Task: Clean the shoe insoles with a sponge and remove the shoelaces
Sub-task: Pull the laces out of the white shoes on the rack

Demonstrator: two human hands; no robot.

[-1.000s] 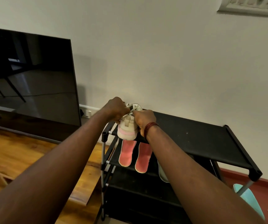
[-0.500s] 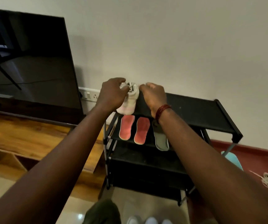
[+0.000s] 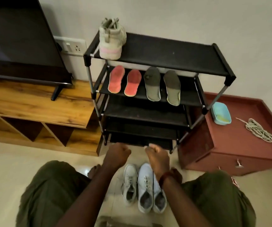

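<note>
The fingers (image 3: 125, 151) of the left hand (image 3: 118, 155) are curled into the palm and hold nothing that shows. The right hand (image 3: 158, 157) is the same, fingers folded in and thumb on top, with a red band (image 3: 164, 176) at its wrist. The two hands hang side by side, apart, just in front of the lowest shelf of the rack (image 3: 164, 51).

Below the hands, three grey shoes (image 3: 146, 187) stand close together on the floor (image 3: 9, 161) between the person's knees, toes toward the rack. Laces show on two of them; the right forearm covers part of the third.

On the rack's second shelf four insoles lie side by side, toes to the wall: two pink insoles (image 3: 116, 79) on the left and two grey insoles (image 3: 152, 84) on the right. On the top shelf, at its left end, a pale high shoe (image 3: 111, 41) stands with its heel toward the camera and its laces bunched at the opening.

Right of the rack is a red-brown cabinet (image 3: 230, 145). On top of it sits a blue tub (image 3: 221, 113) with something yellow inside, too small to tell what. Farther right on the same top lies a loose heap of pale laces (image 3: 261, 131), well apart from the tub.

Left of the rack a wooden unit (image 3: 33, 102) carries a dark TV (image 3: 17, 38), and a wall socket (image 3: 73, 45) sits between the TV and the rack.
</note>
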